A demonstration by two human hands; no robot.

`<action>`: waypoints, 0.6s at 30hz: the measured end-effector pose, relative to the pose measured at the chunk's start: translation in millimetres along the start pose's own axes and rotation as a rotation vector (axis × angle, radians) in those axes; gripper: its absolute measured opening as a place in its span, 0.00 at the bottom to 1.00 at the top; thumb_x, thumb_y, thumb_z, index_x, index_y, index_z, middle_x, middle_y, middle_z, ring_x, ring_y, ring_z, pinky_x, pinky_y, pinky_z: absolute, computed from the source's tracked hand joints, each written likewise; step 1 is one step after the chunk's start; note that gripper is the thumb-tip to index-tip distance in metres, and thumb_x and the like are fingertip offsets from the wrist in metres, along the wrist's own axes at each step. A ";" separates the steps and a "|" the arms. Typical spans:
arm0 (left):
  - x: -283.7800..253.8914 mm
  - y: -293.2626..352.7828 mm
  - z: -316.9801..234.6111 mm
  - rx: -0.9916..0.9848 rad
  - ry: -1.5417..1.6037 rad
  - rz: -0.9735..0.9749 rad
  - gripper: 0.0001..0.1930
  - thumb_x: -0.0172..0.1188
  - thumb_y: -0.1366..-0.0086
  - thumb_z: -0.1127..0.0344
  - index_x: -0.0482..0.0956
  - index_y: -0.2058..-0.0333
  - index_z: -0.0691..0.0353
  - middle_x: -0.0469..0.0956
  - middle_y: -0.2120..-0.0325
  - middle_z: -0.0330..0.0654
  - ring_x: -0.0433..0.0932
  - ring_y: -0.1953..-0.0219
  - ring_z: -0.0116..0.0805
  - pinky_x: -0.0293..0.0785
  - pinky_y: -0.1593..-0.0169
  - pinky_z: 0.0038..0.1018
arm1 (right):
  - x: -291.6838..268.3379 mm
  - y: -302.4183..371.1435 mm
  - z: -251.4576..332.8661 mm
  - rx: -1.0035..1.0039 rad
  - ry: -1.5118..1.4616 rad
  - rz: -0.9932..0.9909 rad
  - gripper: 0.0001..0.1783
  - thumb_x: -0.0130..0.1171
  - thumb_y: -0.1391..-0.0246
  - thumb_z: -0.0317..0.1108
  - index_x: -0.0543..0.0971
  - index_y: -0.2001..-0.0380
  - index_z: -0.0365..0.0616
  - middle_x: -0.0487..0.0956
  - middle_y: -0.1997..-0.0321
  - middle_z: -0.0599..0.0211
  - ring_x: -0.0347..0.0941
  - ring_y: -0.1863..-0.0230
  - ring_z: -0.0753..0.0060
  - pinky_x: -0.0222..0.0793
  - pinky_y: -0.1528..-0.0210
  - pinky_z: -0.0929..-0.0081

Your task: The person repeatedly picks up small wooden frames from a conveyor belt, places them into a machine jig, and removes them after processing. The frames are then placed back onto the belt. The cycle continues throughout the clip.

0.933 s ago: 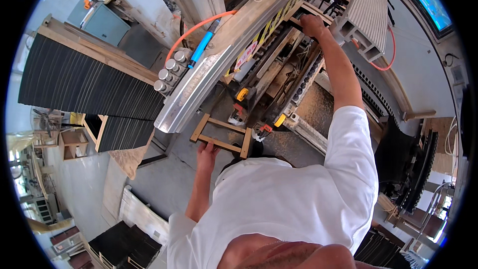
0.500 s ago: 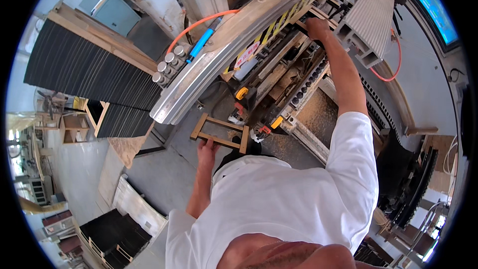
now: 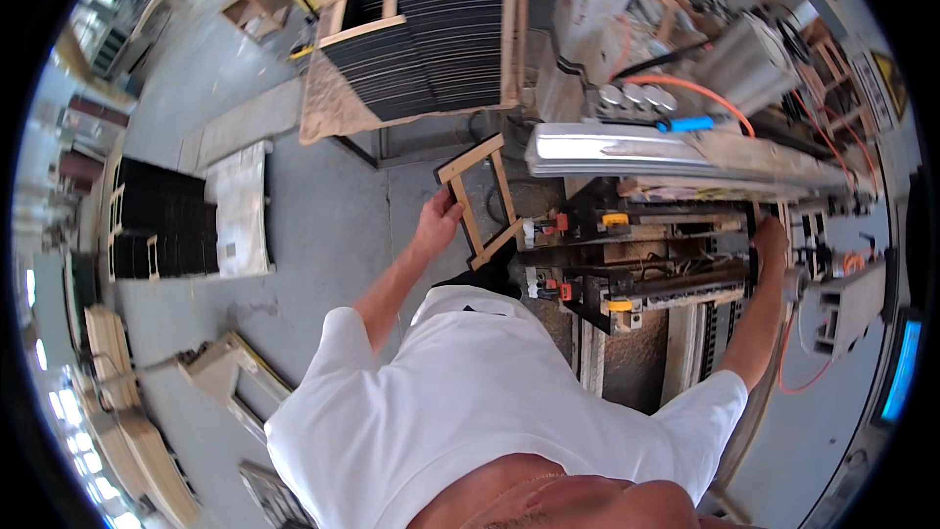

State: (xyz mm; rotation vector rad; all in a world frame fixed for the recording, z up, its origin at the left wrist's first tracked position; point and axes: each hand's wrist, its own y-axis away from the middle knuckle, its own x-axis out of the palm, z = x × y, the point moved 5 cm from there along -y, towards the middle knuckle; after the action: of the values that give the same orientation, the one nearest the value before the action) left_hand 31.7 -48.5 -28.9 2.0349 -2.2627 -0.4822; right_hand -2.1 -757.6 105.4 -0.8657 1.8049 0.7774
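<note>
My left hand [image 3: 439, 222] is closed on one side of a small rectangular wooden frame [image 3: 464, 212], light on its face and dark along its edges. The frame is tilted, held in the air just off the left end of the machine. My right arm reaches across to the machine's far right end. There my right hand [image 3: 771, 237] is closed on a second wooden frame [image 3: 753, 253], of which only a dark-edged part shows; the fingers are partly hidden. Between my hands lie the machine's rails [image 3: 676, 284], with yellow and red fittings at their left ends.
A metal beam [image 3: 676, 152] crosses above the rails. Behind my left hand stands a table with tall stacks of dark-edged frames [image 3: 441, 29]. More dark stacks [image 3: 166, 225] sit on the floor at left. A screen [image 3: 901, 370] is at the right rim, and sawdust [image 3: 634, 348] lies below the rails.
The view has swung round, so the stacks are now at the top and the machine at the right. Both hands keep their holds; the left one's frame stands more steeply in the picture.
</note>
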 end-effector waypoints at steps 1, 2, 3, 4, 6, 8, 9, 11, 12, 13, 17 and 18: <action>-10.7 -0.6 -17.4 0.094 0.020 -0.026 0.12 0.51 0.35 0.73 0.72 0.55 0.70 0.80 0.62 0.42 0.76 0.58 0.27 0.72 0.55 0.25 | -0.2 2.1 -0.7 0.004 0.038 0.033 0.19 0.69 0.63 0.35 0.78 0.65 0.45 0.81 0.59 0.56 0.77 0.55 0.50 0.76 0.58 0.56; -31.1 4.8 -27.2 0.120 0.055 -0.079 0.11 0.51 0.35 0.73 0.73 0.55 0.69 0.80 0.62 0.42 0.76 0.58 0.27 0.71 0.55 0.24 | -13.5 -5.2 16.8 -0.007 0.014 0.020 0.21 0.72 0.66 0.35 0.79 0.65 0.44 0.81 0.59 0.54 0.77 0.54 0.49 0.76 0.57 0.55; -48.7 1.4 -36.0 0.155 0.085 -0.092 0.11 0.51 0.34 0.73 0.73 0.54 0.69 0.80 0.61 0.42 0.76 0.58 0.27 0.71 0.54 0.24 | -17.3 -0.9 18.5 0.021 -0.014 0.018 0.23 0.74 0.69 0.34 0.79 0.65 0.43 0.81 0.59 0.53 0.77 0.53 0.49 0.75 0.55 0.55; -66.0 -1.6 -46.4 0.189 0.116 -0.101 0.11 0.50 0.34 0.73 0.73 0.54 0.68 0.80 0.61 0.42 0.76 0.57 0.27 0.71 0.53 0.23 | -19.8 3.6 17.9 0.052 -0.040 0.019 0.25 0.76 0.72 0.33 0.80 0.65 0.42 0.81 0.60 0.52 0.76 0.53 0.49 0.75 0.54 0.54; -100.9 -6.2 -85.6 0.216 0.213 -0.088 0.12 0.50 0.33 0.72 0.73 0.53 0.67 0.79 0.61 0.41 0.76 0.57 0.25 0.72 0.52 0.24 | -19.8 11.6 13.1 0.064 -0.029 0.000 0.23 0.75 0.70 0.35 0.80 0.65 0.42 0.81 0.59 0.53 0.76 0.53 0.48 0.74 0.54 0.54; -151.6 -17.1 -106.7 0.257 0.220 -0.075 0.13 0.50 0.32 0.69 0.72 0.51 0.66 0.79 0.61 0.40 0.77 0.57 0.26 0.73 0.53 0.25 | -30.2 15.9 19.5 0.080 -0.038 -0.019 0.22 0.73 0.67 0.36 0.79 0.64 0.44 0.81 0.59 0.55 0.77 0.54 0.49 0.74 0.54 0.55; -177.0 -24.2 -119.8 0.268 0.239 -0.110 0.14 0.50 0.31 0.68 0.72 0.50 0.65 0.79 0.61 0.41 0.77 0.58 0.27 0.74 0.53 0.26 | -36.9 19.5 22.3 0.101 -0.052 -0.025 0.21 0.71 0.65 0.36 0.79 0.63 0.46 0.81 0.58 0.56 0.77 0.54 0.51 0.73 0.53 0.56; -225.9 -39.4 -154.0 0.283 0.284 -0.177 0.14 0.50 0.31 0.67 0.72 0.49 0.65 0.79 0.61 0.41 0.79 0.59 0.31 0.76 0.54 0.28 | -50.1 32.7 28.6 0.081 -0.146 -0.162 0.16 0.66 0.59 0.36 0.79 0.63 0.48 0.81 0.60 0.58 0.78 0.56 0.52 0.72 0.56 0.59; -249.0 -51.4 -168.2 0.289 0.313 -0.208 0.15 0.50 0.31 0.66 0.72 0.49 0.66 0.79 0.61 0.42 0.80 0.59 0.33 0.76 0.54 0.29 | -59.6 38.8 35.2 0.083 -0.275 -0.233 0.15 0.65 0.57 0.36 0.79 0.63 0.47 0.81 0.61 0.58 0.77 0.57 0.51 0.72 0.56 0.59; -274.1 -69.0 -176.2 0.331 0.364 -0.193 0.15 0.50 0.31 0.66 0.72 0.49 0.67 0.79 0.60 0.43 0.80 0.59 0.34 0.77 0.53 0.29 | -71.0 45.0 42.2 0.084 -0.406 -0.304 0.14 0.64 0.55 0.36 0.79 0.64 0.46 0.81 0.63 0.59 0.77 0.58 0.50 0.71 0.57 0.59; -369.0 -155.7 -202.9 0.340 0.456 -0.143 0.15 0.50 0.32 0.68 0.71 0.50 0.72 0.78 0.59 0.46 0.80 0.58 0.36 0.77 0.52 0.31 | -124.0 115.3 108.5 0.039 -0.811 -0.706 0.12 0.59 0.45 0.35 0.78 0.63 0.36 0.81 0.67 0.55 0.77 0.65 0.58 0.71 0.60 0.66; -384.9 -182.0 -208.0 0.328 0.476 -0.134 0.15 0.50 0.32 0.68 0.71 0.51 0.73 0.78 0.59 0.47 0.80 0.58 0.36 0.77 0.52 0.31 | -134.7 137.3 128.2 0.030 -0.899 -0.800 0.13 0.59 0.44 0.35 0.78 0.62 0.34 0.81 0.67 0.55 0.77 0.66 0.61 0.71 0.59 0.68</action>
State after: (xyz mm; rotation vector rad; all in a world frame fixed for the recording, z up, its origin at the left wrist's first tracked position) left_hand 307.3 274.2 181.8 2.1528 -2.0191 0.3640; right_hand -14.6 -549.4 204.9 -0.9098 0.5902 0.4715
